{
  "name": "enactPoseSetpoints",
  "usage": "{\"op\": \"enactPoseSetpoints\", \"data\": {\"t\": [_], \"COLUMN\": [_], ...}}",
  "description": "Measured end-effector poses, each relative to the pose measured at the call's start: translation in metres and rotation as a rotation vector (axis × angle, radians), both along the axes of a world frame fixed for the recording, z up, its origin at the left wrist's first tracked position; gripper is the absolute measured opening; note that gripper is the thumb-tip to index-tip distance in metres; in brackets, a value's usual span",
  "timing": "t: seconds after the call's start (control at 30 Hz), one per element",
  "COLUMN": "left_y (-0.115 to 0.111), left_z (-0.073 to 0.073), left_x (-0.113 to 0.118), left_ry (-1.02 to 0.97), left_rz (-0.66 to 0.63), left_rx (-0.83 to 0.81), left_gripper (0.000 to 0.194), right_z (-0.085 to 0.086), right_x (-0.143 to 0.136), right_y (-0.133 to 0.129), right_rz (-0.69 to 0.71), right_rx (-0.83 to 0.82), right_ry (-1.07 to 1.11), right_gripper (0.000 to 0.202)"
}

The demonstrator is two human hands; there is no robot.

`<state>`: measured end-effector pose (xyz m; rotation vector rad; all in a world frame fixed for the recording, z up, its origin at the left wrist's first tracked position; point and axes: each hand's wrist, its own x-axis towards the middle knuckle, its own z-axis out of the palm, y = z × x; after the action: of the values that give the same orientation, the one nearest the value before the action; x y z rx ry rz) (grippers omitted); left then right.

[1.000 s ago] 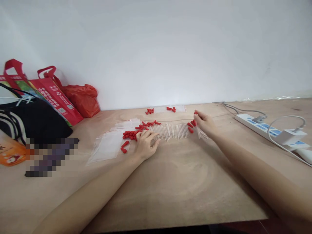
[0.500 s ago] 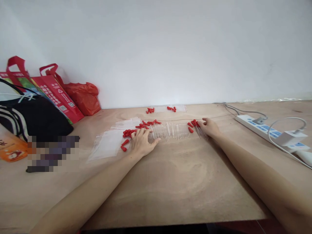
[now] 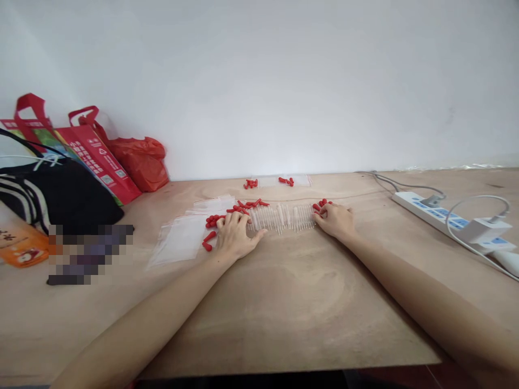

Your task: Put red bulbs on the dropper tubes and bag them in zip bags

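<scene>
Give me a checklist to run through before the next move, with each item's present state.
1. Left hand at the left end of the row of clear tubes: ok.
2. Right hand at the row's right end, beside a few red bulbs: ok.
3. Right hand's grip on a bulb or tube: cannot tell; the hand hides what its fingers may hold.
4. Tube ends evenly lined up: not ok; the near ends are ragged around the middle.
5. Power strip apart from the right hand: ok, it lies farther right.
</scene>
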<state>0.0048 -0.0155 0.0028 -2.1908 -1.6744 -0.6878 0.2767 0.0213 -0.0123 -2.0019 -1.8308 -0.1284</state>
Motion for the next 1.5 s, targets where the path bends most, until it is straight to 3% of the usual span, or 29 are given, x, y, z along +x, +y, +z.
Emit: {"op": "enactPoseSetpoints", "data": {"t": [0.2, 0.47, 0.73, 0.8, 0.9, 1.0, 1.1, 1.17, 1.3, 1.5], "left_y": [0.028, 0.054, 0.060, 0.057, 0.044, 0.024, 0.007, 0.001, -0.002, -0.001], "left_z": [0.009, 0.020, 0.023, 0.026, 0.031, 0.028, 0.016, 0.006, -0.004, -0.005], "left_x": [0.007, 0.026, 0.038, 0.041, 0.043, 0.037, 0.022, 0.014, 0.009, 0.013], "left_ry": [0.025, 0.129, 0.141, 0.137, 0.143, 0.130, 0.086, 0.066, 0.016, -0.007], "left_rz": [0.142, 0.307, 0.309, 0.277, 0.181, -0.058, -0.332, -0.439, -0.504, -0.527], "left_rx": [-0.006, -0.184, -0.187, -0.174, -0.147, -0.090, 0.028, 0.089, 0.116, 0.104], "left_gripper": [0.030, 0.033, 0.021, 0.021, 0.022, 0.020, 0.021, 0.021, 0.021, 0.022], "right_z": [0.003, 0.003, 0.000, -0.003, -0.007, -0.008, -0.007, -0.006, -0.006, -0.007], "right_x": [-0.001, -0.002, -0.004, -0.005, -0.008, -0.016, -0.030, -0.039, -0.053, -0.055], "right_y": [0.000, 0.001, -0.003, -0.004, -0.005, -0.009, -0.018, -0.025, -0.035, -0.039], "right_rz": [-0.071, -0.109, -0.096, -0.030, 0.197, 0.460, 0.657, 0.754, 0.860, 0.910], "right_rx": [-0.096, -0.098, 0.181, 0.276, 0.384, 0.432, 0.441, 0.416, 0.354, 0.319], "right_ry": [-0.027, 0.008, 0.155, 0.202, 0.293, 0.355, 0.343, 0.335, 0.346, 0.367], "right_gripper": [0.032, 0.032, 0.027, 0.024, 0.020, 0.019, 0.022, 0.022, 0.022, 0.023]}}
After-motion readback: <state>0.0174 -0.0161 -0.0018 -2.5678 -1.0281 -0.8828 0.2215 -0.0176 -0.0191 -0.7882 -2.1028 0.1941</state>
